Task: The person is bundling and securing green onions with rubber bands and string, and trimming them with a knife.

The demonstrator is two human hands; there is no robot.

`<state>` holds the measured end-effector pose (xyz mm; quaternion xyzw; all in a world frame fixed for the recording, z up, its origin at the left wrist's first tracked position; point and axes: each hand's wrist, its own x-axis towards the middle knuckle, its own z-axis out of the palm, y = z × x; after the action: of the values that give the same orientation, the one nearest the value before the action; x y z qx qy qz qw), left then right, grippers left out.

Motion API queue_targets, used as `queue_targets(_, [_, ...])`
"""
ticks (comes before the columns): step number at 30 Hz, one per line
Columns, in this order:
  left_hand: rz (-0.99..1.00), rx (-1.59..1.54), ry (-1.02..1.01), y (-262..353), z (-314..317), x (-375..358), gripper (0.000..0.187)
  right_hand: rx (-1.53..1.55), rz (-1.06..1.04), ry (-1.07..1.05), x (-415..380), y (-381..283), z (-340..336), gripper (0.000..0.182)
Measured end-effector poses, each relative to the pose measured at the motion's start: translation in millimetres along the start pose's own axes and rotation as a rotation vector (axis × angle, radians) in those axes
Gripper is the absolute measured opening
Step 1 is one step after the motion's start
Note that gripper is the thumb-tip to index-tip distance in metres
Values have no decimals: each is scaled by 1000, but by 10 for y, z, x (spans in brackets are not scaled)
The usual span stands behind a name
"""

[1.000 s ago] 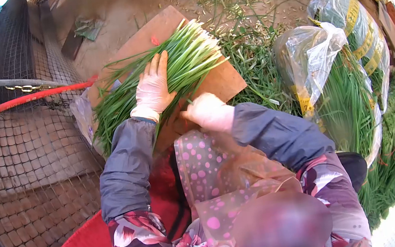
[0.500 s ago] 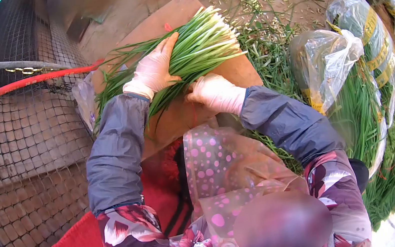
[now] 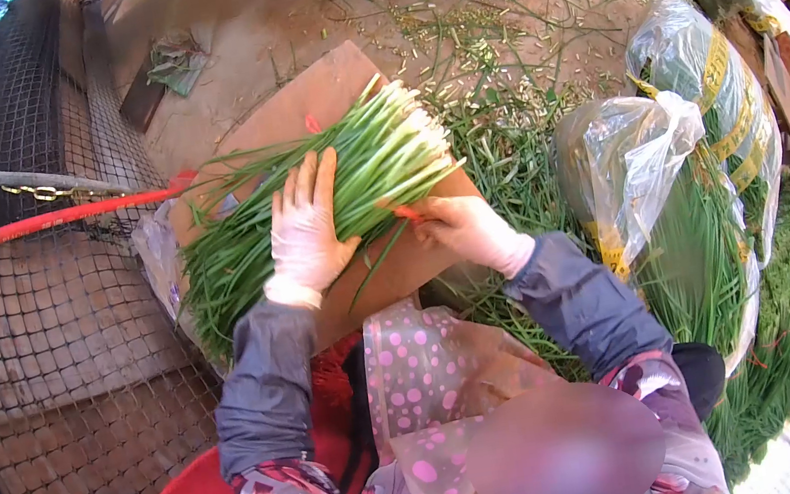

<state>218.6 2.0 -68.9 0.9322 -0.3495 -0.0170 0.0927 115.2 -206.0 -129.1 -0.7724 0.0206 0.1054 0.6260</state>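
Note:
A thick bundle of garlic chives (image 3: 372, 154) lies across a brown board (image 3: 321, 80), white cut ends to the upper right and green leaves spreading to the lower left. My left hand (image 3: 306, 231), in a thin pale glove, rests flat on the stems with its fingers stretched out. At the near edge of the bundle, my right hand (image 3: 463, 229), gloved with bare fingertips, pinches a red tie (image 3: 406, 213). Another bit of red tie (image 3: 312, 124) shows at the far side of the bundle. Whatever runs underneath the stems is hidden.
Chive trimmings (image 3: 515, 169) litter the ground right of the board. Plastic bags of chives (image 3: 633, 143) stand at the right, beside a pile of loose greens (image 3: 789, 323). Black netting (image 3: 53, 325) and a red hose (image 3: 39, 226) lie on the left.
My left hand has flattened out on the stems from a cupped hold. My right hand has come out from under the bundle's near edge, with the red tie now visible. The view has shifted slightly.

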Motion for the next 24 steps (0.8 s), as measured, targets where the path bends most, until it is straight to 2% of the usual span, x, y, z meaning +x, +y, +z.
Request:
queue_targets(1, [-24,32,10,56,30,-28,116,-3,-2,2,-35,34,26,11])
queue_targets(3, [-55,68,24,150,50,-58,115,735,117,150,-87,132,113,27])
queue_targets(4, [-74,74,24,172,44,-61,115,865,170,160,-108,103,197,28])
queue_targets(6, [-80,81,25,195,46,-43,113,408,-76,133,-170,-30,409,21])
queue_targets(8, [-85,90,16,166,63,-87,111,-513,-612,182,14,-389,367,16])
queue_targets(10, [4,29,46,65,114,-128,103,-732,-648,134,194,-697,293,14])
queue_targets(12, [102,-179,-3,-104,53,-206,98,-937,-798,72,425,-905,184,15])
queue_targets(14, [130,-355,-173,-230,-253,-138,90,-851,-732,18,644,-833,170,15])
queue_targets(15, [163,-452,-132,-404,-288,-132,74,-721,-672,34,738,-677,192,16])
queue_targets(16, [147,-431,-56,-441,-434,-59,51,-644,-585,-9,793,-618,146,18])
queue_targets(18, [189,-273,272,-595,-495,224,38,-591,-595,67,847,-537,187,6])
queue_targets(20, [141,-172,352,-474,-483,672,29,-602,-583,62,804,-552,213,6])
queue_targets(22, [175,-135,331,-613,43,1037,31,-625,-574,63,750,-557,204,7])
queue_targets(24, [-156,-171,-1,-348,213,1112,27,-554,-577,39,720,-515,176,9])
